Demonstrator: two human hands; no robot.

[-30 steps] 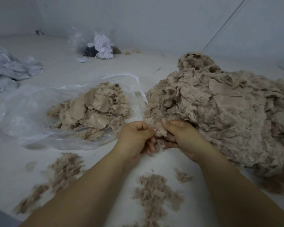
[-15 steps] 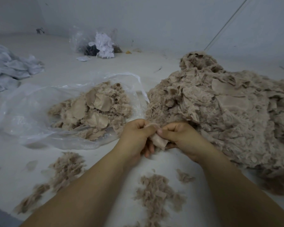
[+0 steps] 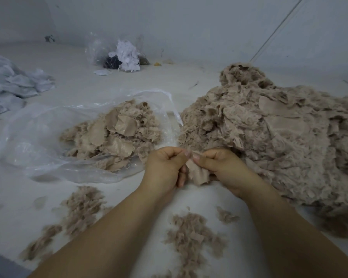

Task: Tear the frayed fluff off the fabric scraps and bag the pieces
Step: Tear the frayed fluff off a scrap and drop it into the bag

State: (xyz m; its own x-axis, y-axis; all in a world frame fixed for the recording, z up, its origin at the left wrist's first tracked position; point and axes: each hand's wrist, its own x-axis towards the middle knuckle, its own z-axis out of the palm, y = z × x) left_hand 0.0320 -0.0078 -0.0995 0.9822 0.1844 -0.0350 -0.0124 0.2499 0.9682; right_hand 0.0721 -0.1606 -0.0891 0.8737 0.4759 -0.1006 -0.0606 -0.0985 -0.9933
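Hands meet at the centre of the view: the left hand [image 3: 165, 167] and the right hand [image 3: 222, 167] both pinch the top edge of one beige fabric scrap [image 3: 198, 173] between thumb and forefinger, thumbnails almost touching, the other fingers curled under. The scrap hangs down between the two palms, just above the white counter [image 3: 129, 81].

Directly beyond the right hand, and spreading away to its right, sits the large pile of beige scraps [image 3: 279, 137] — its near edge touches the right knuckles. Beyond the left hand lies a clear plastic bag [image 3: 34, 141], mouth toward the hands, with a smaller heap of bagged pieces [image 3: 117, 135] in it. Nearer than the hands, tufts of torn fluff [image 3: 191, 237] lie under and between the forearms — another trail of it [image 3: 78, 211] lies off to the left. Far beyond, a second bag of white scraps [image 3: 127, 55] sits by the wall, and pale cloth [image 3: 14, 85] lies far to the left.
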